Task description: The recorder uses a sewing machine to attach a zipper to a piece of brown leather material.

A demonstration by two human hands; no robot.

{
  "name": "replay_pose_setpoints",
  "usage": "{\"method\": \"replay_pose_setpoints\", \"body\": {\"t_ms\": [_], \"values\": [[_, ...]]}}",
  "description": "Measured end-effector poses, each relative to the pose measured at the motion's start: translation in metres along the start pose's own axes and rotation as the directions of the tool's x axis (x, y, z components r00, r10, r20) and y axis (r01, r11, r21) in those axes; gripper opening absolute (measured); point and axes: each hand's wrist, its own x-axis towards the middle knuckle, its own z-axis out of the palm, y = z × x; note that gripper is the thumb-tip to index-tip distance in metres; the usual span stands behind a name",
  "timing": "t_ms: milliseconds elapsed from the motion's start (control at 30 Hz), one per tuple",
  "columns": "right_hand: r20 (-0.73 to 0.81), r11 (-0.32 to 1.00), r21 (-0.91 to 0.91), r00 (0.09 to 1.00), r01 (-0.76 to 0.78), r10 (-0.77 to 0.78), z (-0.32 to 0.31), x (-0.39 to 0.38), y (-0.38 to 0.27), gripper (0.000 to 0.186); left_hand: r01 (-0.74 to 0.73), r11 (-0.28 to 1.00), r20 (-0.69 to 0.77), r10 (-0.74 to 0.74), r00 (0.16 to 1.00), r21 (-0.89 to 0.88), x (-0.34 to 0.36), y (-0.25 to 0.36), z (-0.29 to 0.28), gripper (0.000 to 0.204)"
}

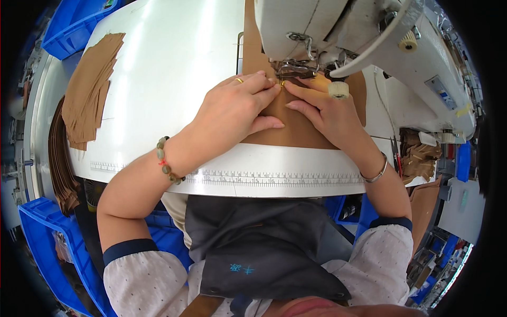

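Note:
A brown fabric piece lies on the white table under the head of a sewing machine. My left hand rests on the fabric's left side, fingertips beside the presser foot area and thumb apart. From the right, my right hand presses the fabric with its index finger stretched toward the same spot; its thumb stands apart and its other fingers are partly hidden by the machine. A tiny gold-coloured part shows between the two index fingertips; what it is I cannot tell.
Brown fabric pieces lie fanned at the left, with more brown strips hanging over the edge. A printed ruler runs along the front edge. Blue bins stand around. A slim dark tool and brown pieces lie right.

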Motion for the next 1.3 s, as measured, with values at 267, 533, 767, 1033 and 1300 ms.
{"method": "replay_pose_setpoints", "body": {"t_ms": [267, 533, 767, 1033, 1300], "values": [[-0.016, 0.995, 0.097, 1.000, -0.008, 0.009, 0.000, 0.005, 0.005, 0.035, 0.000, 1.000, 0.000, 0.000, 1.000, 0.027, 0.002, -0.003, 0.003, 0.059], [0.289, 0.386, 0.808, 0.871, -0.445, 0.398, -0.026, 0.012, 0.011, 0.029, 0.010, 1.000, 0.038, -0.011, 0.999, 0.022, 0.003, -0.001, -0.002, 0.054], [0.155, 0.936, 0.316, 0.964, 0.157, -0.214, -0.049, 0.013, -0.007, 0.027, 0.029, 1.000, -0.025, -0.029, 0.999, -0.008, -0.001, -0.008, 0.002, 0.041], [0.166, 0.963, -0.019, 0.951, 0.268, -0.261, -0.028, -0.002, -0.052, 0.031, 0.075, 0.990, 0.031, -0.072, 0.997, -0.123, 0.001, -0.015, 0.002, 0.050], [-0.117, 1.000, -0.014, 0.993, 0.011, -0.013, -0.034, 0.002, -0.031, 0.014, 0.239, 0.969, -0.404, -0.196, 0.893, 0.057, 0.009, -0.023, -0.030, 0.022]]}}
